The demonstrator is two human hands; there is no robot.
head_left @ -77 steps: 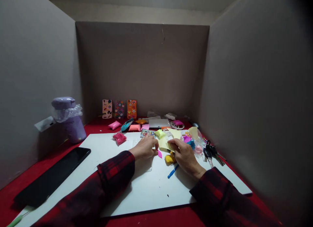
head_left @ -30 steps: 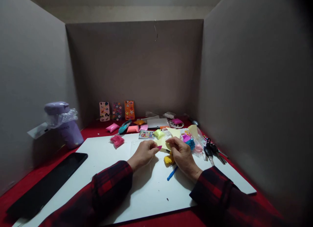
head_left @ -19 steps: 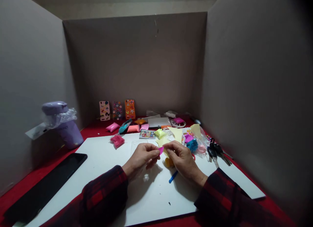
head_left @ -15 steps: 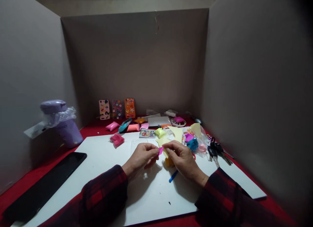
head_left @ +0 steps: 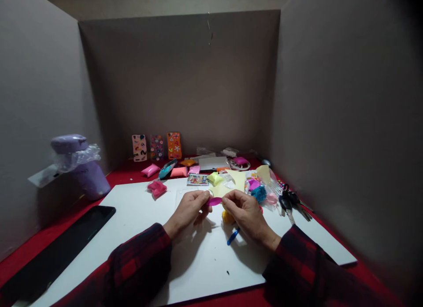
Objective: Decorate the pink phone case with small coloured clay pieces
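A small flat magenta piece (head_left: 214, 201) spans the gap between my fingertips, above the white board (head_left: 139, 223). My left hand (head_left: 191, 207) pinches its left end, thumb on top. My right hand (head_left: 243, 212) has its thumb and forefinger closed on the right end. Whether the piece is paper or clay I cannot tell. Just below my right hand are a yellow lump (head_left: 227, 217) and a blue stick-like tool (head_left: 233, 237), both partly covered by it. Behind the hands lies pale yellow paper (head_left: 236, 179), and a clear flat case (head_left: 181, 196) is partly hidden by my left hand.
A phone (head_left: 62, 249) and a wrapped purple cup (head_left: 89, 174) are at the left. A red packet (head_left: 157, 189) lies on the board. Decorated phone cases (head_left: 174, 145) stand at the back. Keys (head_left: 291, 201) and a blue lump (head_left: 258, 193) are on the right. Grey walls surround three sides.
The magenta piece now shows as a longer, horizontal oval instead of a small slanted scrap. My fingertips have shifted slightly around it. The whole view has moved a little.
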